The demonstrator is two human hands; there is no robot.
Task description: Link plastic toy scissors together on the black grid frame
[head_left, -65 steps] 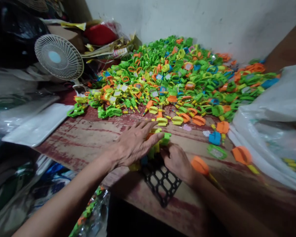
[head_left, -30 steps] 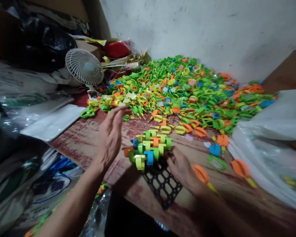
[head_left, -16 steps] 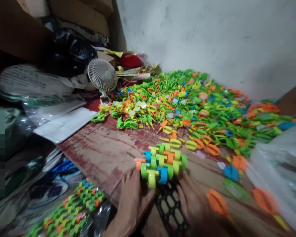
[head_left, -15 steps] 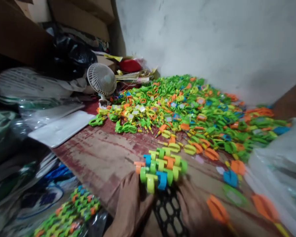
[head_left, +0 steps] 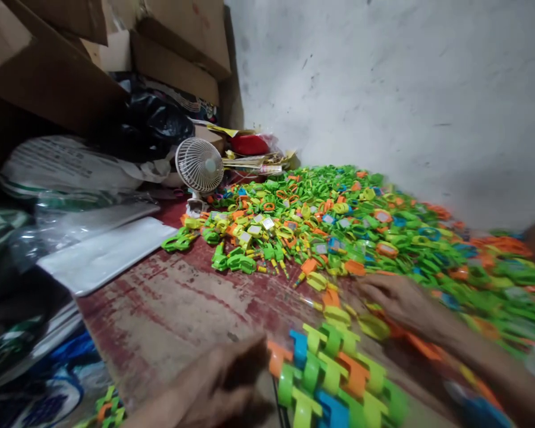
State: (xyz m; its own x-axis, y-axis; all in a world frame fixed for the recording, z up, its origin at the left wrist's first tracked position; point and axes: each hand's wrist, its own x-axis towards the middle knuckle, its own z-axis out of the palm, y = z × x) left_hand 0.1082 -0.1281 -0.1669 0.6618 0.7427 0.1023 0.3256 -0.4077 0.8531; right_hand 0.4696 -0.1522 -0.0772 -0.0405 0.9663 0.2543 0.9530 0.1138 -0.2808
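Several bright plastic pieces (head_left: 314, 368) in green, yellow, orange and blue sit in close rows at the bottom centre. A sliver of the black lattice rack (head_left: 282, 404) under them shows at their left side. My left hand (head_left: 218, 386) is just left of these rows, blurred, with a gap between its upper and lower fingers and nothing seen in it. Stretched out to the right, my right hand (head_left: 396, 303) is at the near edge of a big heap of similar loose pieces (head_left: 321, 208). Its fingertips are smeared, and whether they grip a piece is hidden.
A small white fan (head_left: 200, 166) stands at the heap's left. White flat sheets (head_left: 107, 252) lie on the worn red-brown table (head_left: 169, 321). Cardboard boxes (head_left: 182, 35) and bags (head_left: 66, 163) crowd the left, and a pale wall (head_left: 383, 89) rises behind.
Both hands were at the sides of the filled black rack. My right hand has moved up and right to the heap; my left has drawn leftward. The view has shifted, putting the rack lower.
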